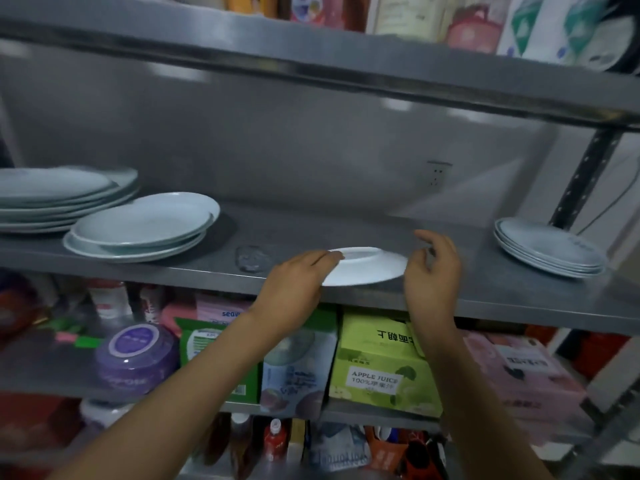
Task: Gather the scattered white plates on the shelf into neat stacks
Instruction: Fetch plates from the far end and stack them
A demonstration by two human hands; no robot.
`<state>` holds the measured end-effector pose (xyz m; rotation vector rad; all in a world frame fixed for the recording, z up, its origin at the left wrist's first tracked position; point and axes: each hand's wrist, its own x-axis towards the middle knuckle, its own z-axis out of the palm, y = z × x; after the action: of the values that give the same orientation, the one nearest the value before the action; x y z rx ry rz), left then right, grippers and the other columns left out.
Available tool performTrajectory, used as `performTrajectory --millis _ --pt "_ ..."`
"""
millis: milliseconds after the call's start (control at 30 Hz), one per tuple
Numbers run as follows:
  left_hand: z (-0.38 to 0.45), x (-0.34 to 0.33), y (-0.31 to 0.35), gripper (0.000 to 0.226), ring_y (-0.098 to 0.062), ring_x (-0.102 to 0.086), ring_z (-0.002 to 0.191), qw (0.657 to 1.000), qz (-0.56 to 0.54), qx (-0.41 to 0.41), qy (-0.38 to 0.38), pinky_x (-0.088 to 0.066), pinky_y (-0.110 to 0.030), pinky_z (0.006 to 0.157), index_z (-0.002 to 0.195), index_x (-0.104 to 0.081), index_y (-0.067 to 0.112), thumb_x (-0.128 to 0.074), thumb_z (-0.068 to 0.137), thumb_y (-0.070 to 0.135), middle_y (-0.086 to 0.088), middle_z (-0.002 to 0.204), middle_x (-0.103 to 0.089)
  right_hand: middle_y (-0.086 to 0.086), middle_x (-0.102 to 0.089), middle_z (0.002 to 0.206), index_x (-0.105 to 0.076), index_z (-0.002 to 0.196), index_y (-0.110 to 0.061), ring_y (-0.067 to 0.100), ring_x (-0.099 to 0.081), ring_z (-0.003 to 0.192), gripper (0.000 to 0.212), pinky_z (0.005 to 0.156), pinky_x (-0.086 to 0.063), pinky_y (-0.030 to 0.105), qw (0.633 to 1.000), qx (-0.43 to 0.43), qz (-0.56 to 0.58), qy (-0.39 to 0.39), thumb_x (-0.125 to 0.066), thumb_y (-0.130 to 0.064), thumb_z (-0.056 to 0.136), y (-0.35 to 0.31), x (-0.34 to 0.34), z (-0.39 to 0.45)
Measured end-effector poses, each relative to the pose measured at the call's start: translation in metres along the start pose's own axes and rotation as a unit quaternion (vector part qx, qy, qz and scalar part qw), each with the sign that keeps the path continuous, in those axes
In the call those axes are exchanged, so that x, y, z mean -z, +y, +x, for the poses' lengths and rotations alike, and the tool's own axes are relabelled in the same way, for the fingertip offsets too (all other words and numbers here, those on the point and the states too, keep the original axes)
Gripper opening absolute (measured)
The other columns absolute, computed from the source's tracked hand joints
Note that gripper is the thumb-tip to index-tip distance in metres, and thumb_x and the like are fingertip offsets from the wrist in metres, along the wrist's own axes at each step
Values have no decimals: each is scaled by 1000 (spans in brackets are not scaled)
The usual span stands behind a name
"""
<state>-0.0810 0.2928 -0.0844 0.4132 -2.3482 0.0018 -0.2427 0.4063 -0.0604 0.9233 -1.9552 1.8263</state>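
plate upside down at shelf front edge, mid-span | left hand fingers pinching its left rim | right hand loosely curled at right rim, grasp uncertain | risk: one-sided hold tips plate off the front edge | stacks toward left end, toward right end

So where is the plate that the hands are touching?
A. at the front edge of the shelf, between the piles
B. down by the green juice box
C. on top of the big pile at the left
A: the single plate sits at the front edge of the shelf, with the left hand and right hand on either side of it.
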Motion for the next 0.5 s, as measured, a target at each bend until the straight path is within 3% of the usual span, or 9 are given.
performTrajectory --millis 100,167,200,300,400,500 --pt "-12 33 -13 51 -34 -64 89 992 -72 79 65 -52 -38 69 123 -59 13 -56 76 -7 -11 108 -67 -4 -53 120 -59 111 -20 4 -48 106 34 98 -42 23 999 -4 28 19 -46 1 88 -42 -15 -24" --pt "-21 57 -21 39 -29 -63 90 980 -113 120 112 -47 -32 71 124 -59 15 -52 88 1 -9 105 -68 -7 -48 124 -55 117 -20 2 -45 111 36 94 -35 7 999 12 33 -6 -48 0 88 -67 -26 -47" --pt "-26 67 -25 34 -26 -63 90 972 -133 144 127 -45 -29 71 123 -60 16 -50 92 5 -9 104 -69 -9 -46 125 -54 120 -21 1 -44 114 38 94 -32 6 999 25 22 -33 -50 -1 88 -77 -33 -60" --pt "-37 96 -33 22 -25 -63 88 939 -208 218 164 -47 -29 71 113 -63 13 -48 96 15 -10 98 -69 -14 -43 122 -51 123 -24 4 -41 118 44 98 -36 23 986 83 -31 -141 -54 -2 86 -95 -47 -94" --pt "-44 121 -36 18 -21 -63 88 862 -341 313 206 -53 -35 77 107 -62 13 -49 94 14 -5 95 -67 -12 -43 134 -48 133 -26 3 -37 126 54 107 -36 28 942 159 -73 -286 -58 -5 84 -102 -55 -122" --pt "-49 143 -40 22 -17 -62 87 796 -418 368 237 -52 -32 77 105 -56 21 -48 90 7 2 94 -64 -7 -40 147 -47 139 -24 5 -31 135 57 115 -26 31 908 226 -121 -332 -61 -7 87 -106 -64 -138"
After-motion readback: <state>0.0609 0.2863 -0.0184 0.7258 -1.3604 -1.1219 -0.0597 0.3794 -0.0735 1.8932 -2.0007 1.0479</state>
